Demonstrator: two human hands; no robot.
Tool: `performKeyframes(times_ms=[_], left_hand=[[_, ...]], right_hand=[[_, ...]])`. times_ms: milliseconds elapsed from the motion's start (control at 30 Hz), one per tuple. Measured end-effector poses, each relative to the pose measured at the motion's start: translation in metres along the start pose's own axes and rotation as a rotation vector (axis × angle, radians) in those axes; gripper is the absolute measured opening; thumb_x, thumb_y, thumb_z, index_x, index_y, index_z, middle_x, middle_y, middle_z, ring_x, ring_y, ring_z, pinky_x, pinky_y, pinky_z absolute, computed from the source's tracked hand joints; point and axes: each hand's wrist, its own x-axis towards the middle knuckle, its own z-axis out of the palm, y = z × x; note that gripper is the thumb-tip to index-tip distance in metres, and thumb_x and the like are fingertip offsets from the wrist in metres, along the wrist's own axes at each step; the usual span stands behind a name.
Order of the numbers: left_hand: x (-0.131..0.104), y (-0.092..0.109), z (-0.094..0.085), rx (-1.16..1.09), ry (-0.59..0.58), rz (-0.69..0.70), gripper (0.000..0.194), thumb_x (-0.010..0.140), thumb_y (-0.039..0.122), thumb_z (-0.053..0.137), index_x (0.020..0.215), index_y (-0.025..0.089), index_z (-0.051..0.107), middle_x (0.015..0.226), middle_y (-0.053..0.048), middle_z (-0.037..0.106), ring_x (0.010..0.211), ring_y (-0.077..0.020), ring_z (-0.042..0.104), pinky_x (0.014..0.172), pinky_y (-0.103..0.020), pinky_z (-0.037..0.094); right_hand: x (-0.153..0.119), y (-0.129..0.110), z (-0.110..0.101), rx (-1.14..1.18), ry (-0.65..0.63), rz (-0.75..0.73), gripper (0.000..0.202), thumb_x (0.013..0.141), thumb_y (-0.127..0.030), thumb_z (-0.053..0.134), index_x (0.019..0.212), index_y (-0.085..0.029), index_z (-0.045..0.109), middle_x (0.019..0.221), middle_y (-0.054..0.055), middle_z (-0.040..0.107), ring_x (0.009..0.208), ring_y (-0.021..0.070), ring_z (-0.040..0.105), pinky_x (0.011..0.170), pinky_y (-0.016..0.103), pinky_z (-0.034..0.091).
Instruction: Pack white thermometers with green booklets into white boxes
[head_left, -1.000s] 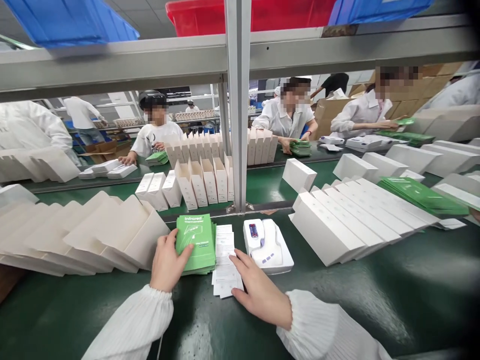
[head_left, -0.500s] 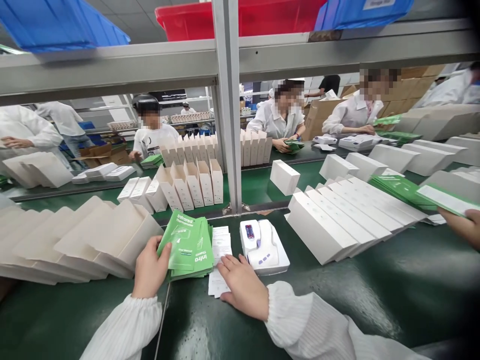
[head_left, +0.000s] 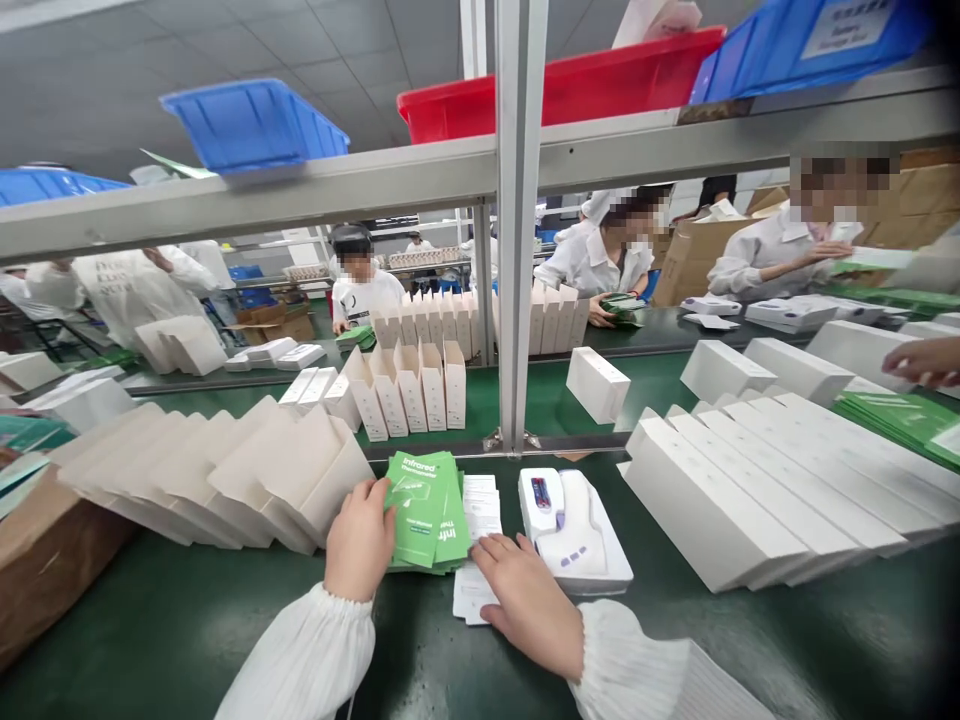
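Observation:
My left hand [head_left: 361,540] grips the left edge of the top green manual [head_left: 415,510], which lies on a stack of the same manuals on the green table. My right hand [head_left: 529,600] rests with fingers spread on white printed slips [head_left: 481,508], just right of the manuals. Beside its fingertips is a white tray [head_left: 615,560] holding a white and purple thermometer [head_left: 581,525], with batteries showing at the tray's upper left.
Open white boxes [head_left: 247,470] lean in a row at left; closed white boxes [head_left: 720,500] lean at right. A metal post [head_left: 517,250] stands ahead. Co-workers sit beyond, and another person's hand [head_left: 926,360] reaches in at far right.
The camera view has shifted left and up, so things appear lower and further right. The co-worker's hand at far right no longer holds a green manual. My hands stay at the manuals and slips.

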Motion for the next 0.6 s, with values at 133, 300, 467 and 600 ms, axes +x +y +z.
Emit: performKeyframes(times_ms=[133,300,467,600], left_hand=[[0.003,-0.004,0.002,-0.099,-0.003,-0.046,0.040,0.079,0.021,0.034,0.118,0.014,0.042,0.110,-0.013,0.050,0.097,-0.0265,0.052,0.079,-0.037,0.041],[0.009,-0.011,-0.001,-0.287,-0.042,-0.108,0.064,0.075,0.020,0.040,0.134,0.014,0.015,0.098,-0.012,0.057,0.096,-0.0267,0.055,0.072,-0.034,0.043],[0.009,-0.014,-0.003,-0.438,-0.086,-0.131,0.063,0.074,0.024,0.042,0.133,0.015,0.022,0.091,-0.011,0.059,0.096,-0.0296,0.054,0.070,-0.036,0.042],[0.009,-0.018,-0.003,-0.594,-0.083,-0.130,0.062,0.075,0.028,0.043,0.132,0.013,0.025,0.090,-0.010,0.057,0.086,-0.0266,0.055,0.075,-0.038,0.041]], right_hand=[[0.002,-0.001,0.002,-0.005,0.013,0.023,0.044,0.069,-0.019,0.059,0.112,-0.019,0.051,0.113,0.009,0.055,0.106,0.0266,0.046,0.095,0.047,0.029],[0.009,0.005,0.016,-0.081,-0.087,0.043,0.085,0.049,-0.030,0.076,0.125,-0.015,0.042,0.136,0.015,0.034,0.118,0.0351,0.034,0.092,0.050,0.033],[0.015,0.010,0.020,-0.104,-0.147,-0.005,0.088,0.050,-0.037,0.075,0.128,-0.016,0.040,0.136,0.015,0.033,0.119,0.0367,0.033,0.092,0.052,0.032],[0.012,0.003,0.006,-0.053,-0.049,-0.007,0.078,0.052,-0.044,0.073,0.120,-0.015,0.047,0.128,0.014,0.044,0.112,0.0341,0.039,0.090,0.050,0.033]])
